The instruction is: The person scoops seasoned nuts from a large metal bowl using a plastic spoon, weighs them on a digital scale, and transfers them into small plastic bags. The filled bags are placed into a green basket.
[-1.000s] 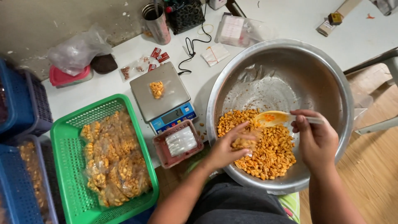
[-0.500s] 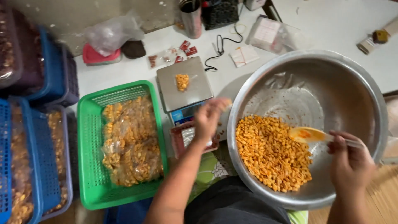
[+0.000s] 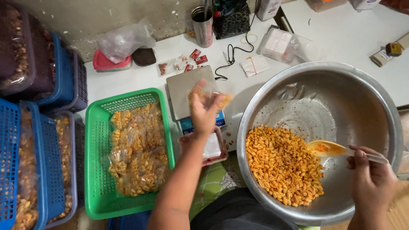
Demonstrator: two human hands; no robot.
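Left hand (image 3: pixel 203 111): raised above the digital scale (image 3: pixel 192 94), fingers loosely curled about a blurred clear bag of orange snack pieces (image 3: pixel 216 97); contact with the scale platform not discernible because of blur.

Right hand (image 3: pixel 371 181): at the right rim of the steel bowl (image 3: pixel 362 98), fingers closed around the clear handle of a plastic spoon (image 3: pixel 330 149); spoon head orange-stained, lying just beside the heap.

Orange snack pieces (image 3: pixel 281 164): heaped in the lower left part of the bowl, remainder of the bowl bottom bare and smeared.

Digital scale: grey platform, blue front edge, on the white table (image 3: pixel 341 34), between green basket and bowl.

Small pink tray (image 3: pixel 208 149): just in front of the scale, holding something pale, under the left forearm.

Green basket (image 3: pixel 96 170): left of the scale, filled with clear packets of the same orange snack (image 3: pixel 136 149).

Blue crates (image 3: pixel 51 170): far left, stacked side by side, holding bagged snacks.

Back of table: metal cup (image 3: pixel 203 26) with a utensil upright in it; black cable (image 3: pixel 232 57); small red sachets (image 3: pixel 198 56); pink lidded box (image 3: pixel 110 64) under a crumpled clear bag (image 3: pixel 123 39); clear flat container (image 3: pixel 283 44); folded paper with a rubber band (image 3: pixel 254 65).
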